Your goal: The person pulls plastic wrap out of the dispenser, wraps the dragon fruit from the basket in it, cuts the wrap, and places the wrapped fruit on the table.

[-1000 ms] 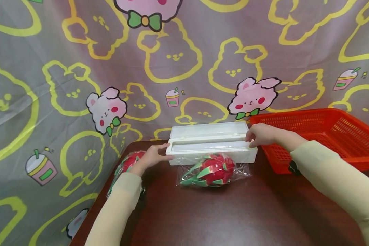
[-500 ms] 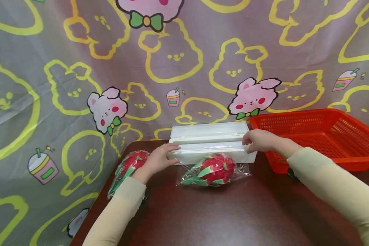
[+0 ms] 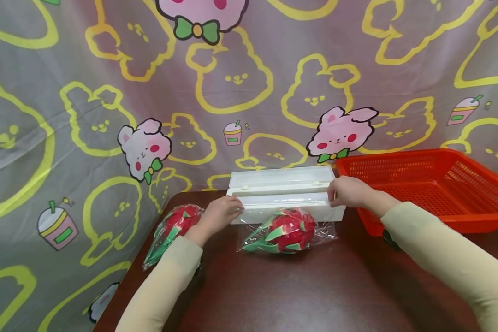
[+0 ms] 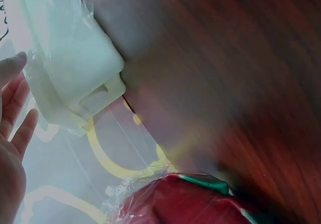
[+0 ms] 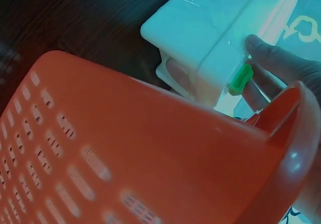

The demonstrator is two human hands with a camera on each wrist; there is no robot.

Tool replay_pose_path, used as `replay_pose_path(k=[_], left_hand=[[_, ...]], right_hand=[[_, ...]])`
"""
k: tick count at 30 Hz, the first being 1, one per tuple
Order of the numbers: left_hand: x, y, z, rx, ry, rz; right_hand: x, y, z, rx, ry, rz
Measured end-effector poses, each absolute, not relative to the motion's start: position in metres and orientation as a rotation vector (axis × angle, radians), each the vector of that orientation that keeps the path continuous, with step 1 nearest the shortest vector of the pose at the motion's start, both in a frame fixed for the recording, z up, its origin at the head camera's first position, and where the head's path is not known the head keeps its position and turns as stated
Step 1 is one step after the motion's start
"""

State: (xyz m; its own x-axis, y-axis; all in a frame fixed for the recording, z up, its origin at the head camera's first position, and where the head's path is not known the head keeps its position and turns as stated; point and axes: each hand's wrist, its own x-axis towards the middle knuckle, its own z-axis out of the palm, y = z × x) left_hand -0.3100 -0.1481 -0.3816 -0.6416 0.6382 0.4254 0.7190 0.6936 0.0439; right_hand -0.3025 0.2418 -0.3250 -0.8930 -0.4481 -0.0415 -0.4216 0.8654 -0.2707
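A white cling film dispenser stands at the back of the table with its lid raised. Inside lies a roll of cling film. My left hand is at the dispenser's left front corner, pinching the film's edge. At the right end, my right hand pinches the film between thumb and fingers. In the right wrist view, a small green piece shows beside those fingers. A red and green dragon fruit in clear film lies against the dispenser's front.
Another film-wrapped dragon fruit lies by the table's left edge, near my left forearm. A red plastic basket stands to the right, close to my right wrist. Behind the brown table hangs a patterned curtain.
My left hand has moved right along the dispenser's front, its thumb and fingers closing together. My right hand has shifted slightly left and down and closed its fingers. The dragon fruits stay in place.
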Motion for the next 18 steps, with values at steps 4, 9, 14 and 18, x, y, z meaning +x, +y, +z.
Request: replay_pose_path(k=[4, 9, 14, 18], left_hand=[[-0.31, -0.147, -0.377, -1.003, -2.578, -0.407], [-0.305, -0.149, -0.378, -0.874, -2.631, -0.654], [-0.3, -0.15, -0.38, -0.84, -2.634, -0.682], [-0.299, -0.151, -0.384, -0.912, -2.619, -0.525]], right_hand=[[-0.301, 0.243, -0.324, -0.712, 2.942, -0.402], [-0.299, 0.244, -0.323, -0.708, 2.933, -0.433], [-0.297, 0.243, -0.323, -0.733, 2.938, -0.47], [-0.297, 0.243, -0.323, -0.77, 2.938, -0.492]])
